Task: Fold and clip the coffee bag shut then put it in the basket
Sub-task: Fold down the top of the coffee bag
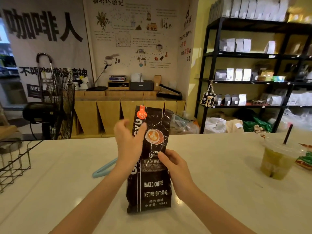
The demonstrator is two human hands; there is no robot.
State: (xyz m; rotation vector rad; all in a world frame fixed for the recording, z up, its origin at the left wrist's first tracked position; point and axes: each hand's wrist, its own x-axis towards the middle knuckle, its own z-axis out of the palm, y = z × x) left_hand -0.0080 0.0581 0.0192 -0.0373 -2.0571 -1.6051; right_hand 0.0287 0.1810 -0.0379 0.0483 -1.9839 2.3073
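Note:
A tall black coffee bag [152,188] stands upright on the white counter, its top unfolded and open. My left hand [129,141] lies flat against the bag's upper left side, fingers spread, thumb on the front. My right hand [175,168] pinches the bag's right edge about halfway up. A light blue clip [103,168] lies on the counter behind my left forearm, partly hidden. A black wire basket [16,163] sits at the counter's left edge.
A plastic cup of green drink with a dark straw [276,159] stands at the right of the white counter [67,183], with a snack packet [305,159] beside it. A floor fan [55,105] stands beyond the counter's far left.

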